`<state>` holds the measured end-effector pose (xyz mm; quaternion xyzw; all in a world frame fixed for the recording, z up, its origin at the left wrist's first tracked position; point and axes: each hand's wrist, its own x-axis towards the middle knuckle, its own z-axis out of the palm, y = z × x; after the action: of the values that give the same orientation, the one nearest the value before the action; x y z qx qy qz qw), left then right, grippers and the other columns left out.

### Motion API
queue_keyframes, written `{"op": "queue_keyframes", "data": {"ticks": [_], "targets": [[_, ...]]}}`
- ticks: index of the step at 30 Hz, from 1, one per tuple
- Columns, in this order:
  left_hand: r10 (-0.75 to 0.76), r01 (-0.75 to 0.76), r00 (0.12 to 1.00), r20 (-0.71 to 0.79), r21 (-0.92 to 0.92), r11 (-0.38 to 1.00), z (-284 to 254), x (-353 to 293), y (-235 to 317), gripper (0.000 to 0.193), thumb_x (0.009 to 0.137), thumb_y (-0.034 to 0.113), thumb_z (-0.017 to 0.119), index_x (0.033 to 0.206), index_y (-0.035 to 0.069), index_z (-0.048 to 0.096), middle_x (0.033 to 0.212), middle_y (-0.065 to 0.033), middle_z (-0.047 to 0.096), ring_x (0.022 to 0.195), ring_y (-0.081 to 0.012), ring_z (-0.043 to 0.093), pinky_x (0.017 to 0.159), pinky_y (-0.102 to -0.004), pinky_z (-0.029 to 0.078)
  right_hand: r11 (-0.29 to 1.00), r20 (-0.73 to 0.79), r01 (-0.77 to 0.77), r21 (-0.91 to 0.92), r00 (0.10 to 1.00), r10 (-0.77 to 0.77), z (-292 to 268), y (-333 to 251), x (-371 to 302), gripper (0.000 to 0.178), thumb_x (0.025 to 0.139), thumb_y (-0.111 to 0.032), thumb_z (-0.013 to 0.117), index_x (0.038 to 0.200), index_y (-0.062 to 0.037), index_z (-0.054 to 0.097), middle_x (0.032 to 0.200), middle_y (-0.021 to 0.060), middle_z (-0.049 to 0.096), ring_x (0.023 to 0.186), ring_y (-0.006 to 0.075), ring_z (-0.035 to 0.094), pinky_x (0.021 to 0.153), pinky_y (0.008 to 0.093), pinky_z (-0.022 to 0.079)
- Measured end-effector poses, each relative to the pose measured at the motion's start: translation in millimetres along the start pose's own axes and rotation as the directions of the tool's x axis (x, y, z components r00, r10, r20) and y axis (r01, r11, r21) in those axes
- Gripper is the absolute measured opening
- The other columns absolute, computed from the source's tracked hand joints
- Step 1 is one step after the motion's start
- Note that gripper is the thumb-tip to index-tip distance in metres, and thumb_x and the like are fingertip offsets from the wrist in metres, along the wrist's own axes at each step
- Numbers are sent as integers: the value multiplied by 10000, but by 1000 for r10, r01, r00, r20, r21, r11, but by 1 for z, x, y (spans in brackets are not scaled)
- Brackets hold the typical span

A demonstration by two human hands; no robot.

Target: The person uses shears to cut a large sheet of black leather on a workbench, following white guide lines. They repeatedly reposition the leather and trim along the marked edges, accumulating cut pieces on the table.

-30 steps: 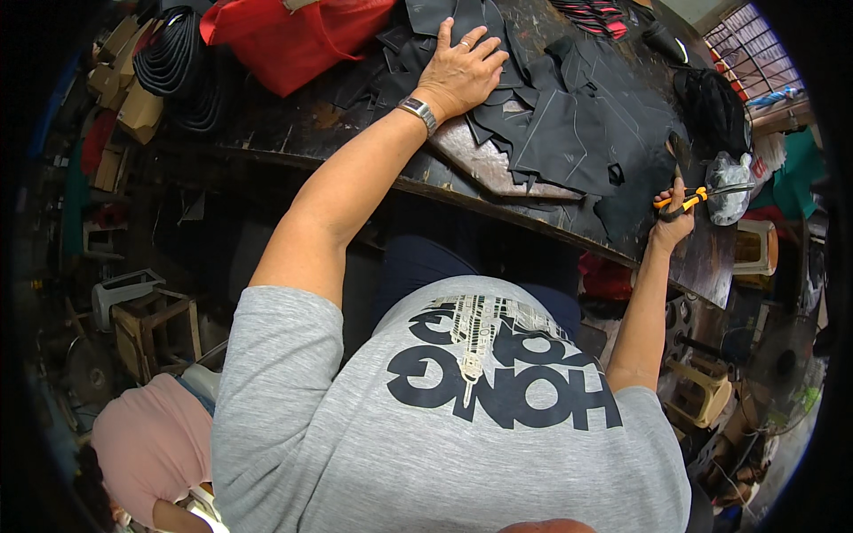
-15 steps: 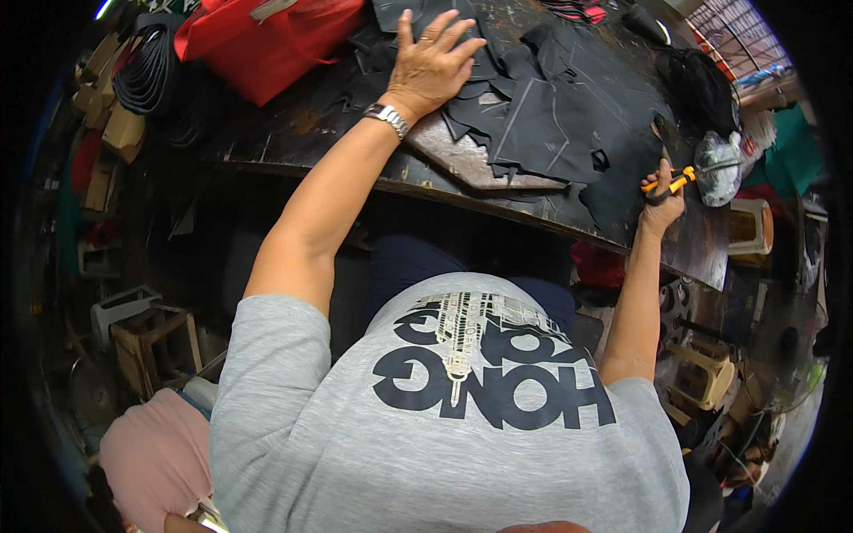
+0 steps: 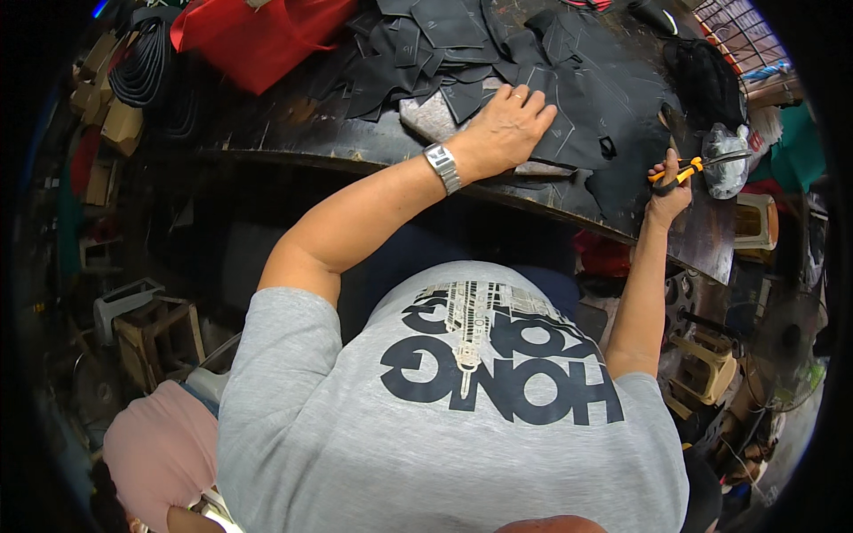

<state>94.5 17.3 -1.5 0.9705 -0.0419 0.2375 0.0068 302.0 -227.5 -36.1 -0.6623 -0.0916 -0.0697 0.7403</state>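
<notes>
My left hand, with a ring and a metal-banded watch, is on the near-left part of a large black sheet with pale drawn lines. Its fingers curl down over the sheet; the thumb is hidden. In my right hand, at the table's right end, is a pair of scissors with orange and black handles, the blades slanting away to the right. Cut black pieces lie heaped beyond my left hand. A pale, worn board shows partly from under the black material.
A red bag stands on the dark table at far left, near a black coil. A clear plastic bag and a black bag are at right. Someone in pink is at lower left.
My left hand has come nearer and to the right, from the heaped pieces onto the large sheet, its spread fingers now curled. The right hand still holds the scissors, their blades looking further apart.
</notes>
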Motion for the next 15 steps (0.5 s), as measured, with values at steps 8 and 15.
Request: {"op": "queue_keyframes", "data": {"ticks": [8,15], "targets": [[60,-78,995,85,218,973,4,-2,6,408,885,143,530,1247,-45,552,1105,-208,597,1087,-343,580,913,-392,461,999,9,-6,-39,1000,7,-1,2,2,316,839,-285,800,911,-42,612,711,44,636,600,118,634,603,223,541],[-246,245,969,11,-144,959,1,1,-4,464,851,181,661,1293,72,569,1201,-216,551,1124,-383,559,937,-435,465,999,8,3,-34,1000,-2,1,0,-1,294,844,-262,798,903,-36,619,699,32,630,586,104,622,583,211,528]]}}
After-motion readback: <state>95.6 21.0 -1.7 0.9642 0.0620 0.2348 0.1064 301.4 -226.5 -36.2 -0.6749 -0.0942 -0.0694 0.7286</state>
